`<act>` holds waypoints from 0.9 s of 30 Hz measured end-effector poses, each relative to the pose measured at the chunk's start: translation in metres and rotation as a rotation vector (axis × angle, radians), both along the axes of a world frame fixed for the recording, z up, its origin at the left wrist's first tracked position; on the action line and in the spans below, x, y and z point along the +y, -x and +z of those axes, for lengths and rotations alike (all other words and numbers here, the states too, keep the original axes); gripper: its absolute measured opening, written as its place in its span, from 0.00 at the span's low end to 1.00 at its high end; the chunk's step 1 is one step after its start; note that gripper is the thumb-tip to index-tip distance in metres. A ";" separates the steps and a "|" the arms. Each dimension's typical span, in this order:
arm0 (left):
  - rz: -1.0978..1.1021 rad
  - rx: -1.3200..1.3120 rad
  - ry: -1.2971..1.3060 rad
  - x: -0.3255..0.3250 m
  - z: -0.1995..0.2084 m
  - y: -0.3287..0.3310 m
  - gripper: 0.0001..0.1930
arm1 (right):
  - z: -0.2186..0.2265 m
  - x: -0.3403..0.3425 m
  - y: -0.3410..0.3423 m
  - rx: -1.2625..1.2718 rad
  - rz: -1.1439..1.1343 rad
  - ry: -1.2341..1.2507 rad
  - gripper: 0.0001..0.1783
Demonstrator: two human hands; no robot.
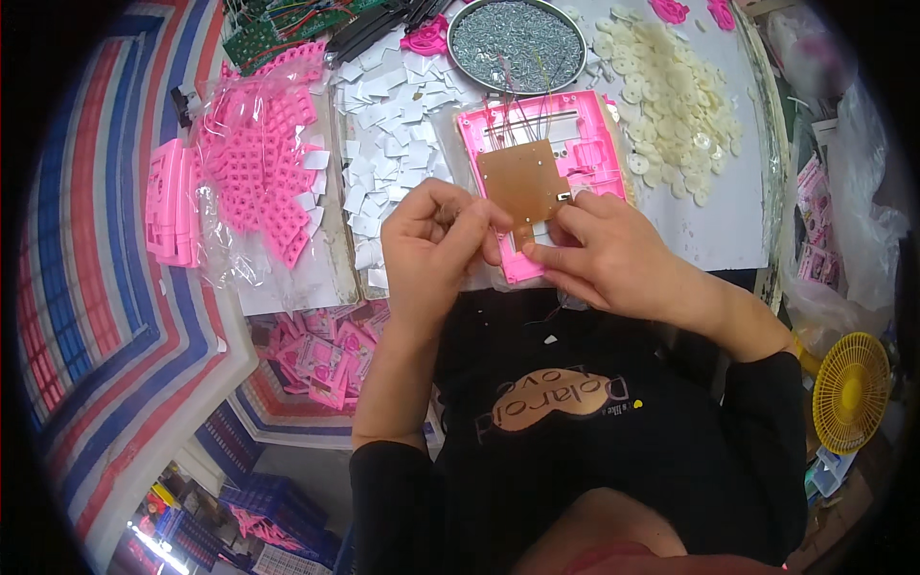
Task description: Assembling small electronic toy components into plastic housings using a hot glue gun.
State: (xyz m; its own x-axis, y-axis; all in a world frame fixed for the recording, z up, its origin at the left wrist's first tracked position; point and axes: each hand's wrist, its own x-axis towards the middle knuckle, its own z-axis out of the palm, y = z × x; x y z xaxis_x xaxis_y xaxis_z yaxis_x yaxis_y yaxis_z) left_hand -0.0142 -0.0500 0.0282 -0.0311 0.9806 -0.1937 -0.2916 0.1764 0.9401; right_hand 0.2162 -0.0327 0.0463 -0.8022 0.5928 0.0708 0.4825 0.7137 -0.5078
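A pink plastic housing (pixel 599 120) lies open in front of me, with a brown circuit board (pixel 522 180) over its middle. Thin dark wires (pixel 508 120) run from the board's far edge. At the board's near right corner, my right hand (pixel 609 247) is closed, its thumb and fingers on the board's edge beside a small metal part (pixel 563 196). My left hand (pixel 446 235) is held in a pinch just left of the board's near end. Whatever its fingertips hold is too small to make out.
Beyond the housing stands a round tray of small screws (pixel 517 43). White paper pieces (pixel 393 134) and pink lattice parts (pixel 254 163) spread leftward. Cream plastic discs (pixel 671 105) are heaped at right. Green circuit boards (pixel 278 34) lie far left; a yellow fan (pixel 850 393) stands lower right.
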 end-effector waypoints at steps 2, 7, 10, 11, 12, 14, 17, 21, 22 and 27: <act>-0.030 -0.054 0.062 0.001 0.005 -0.006 0.06 | -0.013 -0.003 -0.006 0.064 -0.050 -0.010 0.14; -0.202 0.680 -0.397 -0.005 0.013 -0.015 0.05 | 0.010 -0.011 -0.014 0.017 -0.152 -0.220 0.13; -0.322 0.795 -0.553 -0.004 0.006 -0.026 0.05 | 0.023 -0.009 -0.029 -0.047 -0.117 -0.208 0.14; -0.357 0.830 -0.589 -0.003 0.002 -0.031 0.05 | 0.024 -0.006 -0.037 -0.058 -0.090 -0.190 0.15; -0.383 0.866 -0.585 -0.003 -0.001 -0.034 0.04 | 0.027 -0.003 -0.043 -0.074 -0.085 -0.181 0.15; -0.390 0.880 -0.578 -0.003 -0.003 -0.037 0.05 | 0.029 0.003 -0.056 -0.101 -0.075 -0.159 0.16; -0.397 0.909 -0.549 -0.006 -0.002 -0.039 0.05 | 0.017 0.023 -0.087 -0.076 0.001 -0.138 0.18; -0.388 0.956 -0.531 -0.006 0.000 -0.040 0.05 | 0.005 0.030 -0.098 -0.078 -0.122 -0.477 0.22; -0.383 0.932 -0.514 -0.007 0.002 -0.040 0.05 | 0.011 0.035 -0.095 -0.098 -0.237 -0.511 0.28; -0.366 0.772 -0.464 -0.011 0.005 -0.052 0.03 | 0.012 0.011 -0.066 0.339 -0.214 0.068 0.27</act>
